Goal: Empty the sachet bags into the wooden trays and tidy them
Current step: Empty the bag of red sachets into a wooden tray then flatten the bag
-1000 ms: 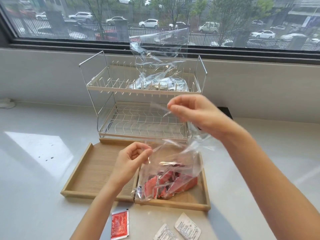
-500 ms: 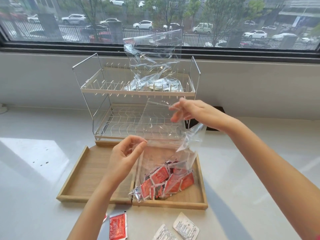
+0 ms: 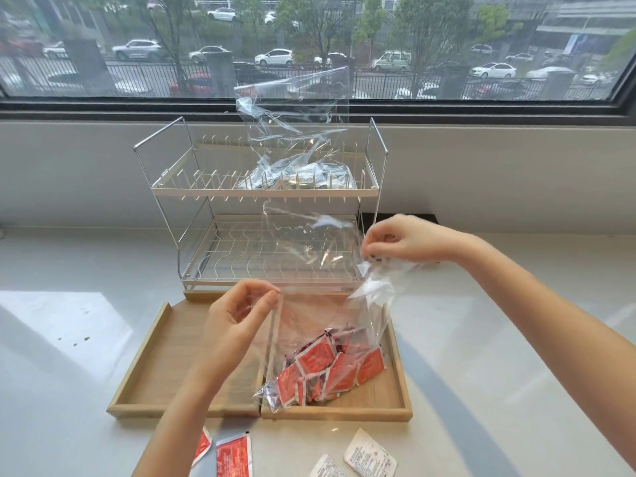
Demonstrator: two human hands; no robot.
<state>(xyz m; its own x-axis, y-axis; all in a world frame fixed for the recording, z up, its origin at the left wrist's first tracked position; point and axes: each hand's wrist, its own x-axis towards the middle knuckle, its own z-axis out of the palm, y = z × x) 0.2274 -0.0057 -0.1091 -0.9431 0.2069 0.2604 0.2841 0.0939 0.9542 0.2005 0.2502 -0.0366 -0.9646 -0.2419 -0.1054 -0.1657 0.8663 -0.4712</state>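
Both hands pinch the top of a clear bag (image 3: pixel 320 304): the left hand (image 3: pixel 237 315) its left edge, the right hand (image 3: pixel 395 241) its right. Red sachets (image 3: pixel 327 370) fill its bottom, resting in the right wooden tray (image 3: pixel 399 404); the left wooden tray (image 3: pixel 144 373) sits beside it.

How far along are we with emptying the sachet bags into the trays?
Early. Done: nothing visibly emptied; the left wooden tray looks bare. In hand: left hand and right hand pinch the mouth of the clear bag, whose red sachets sit bagged over the right wooden tray. Left: a second bag on the dish rack, plus loose sachets on the counter.
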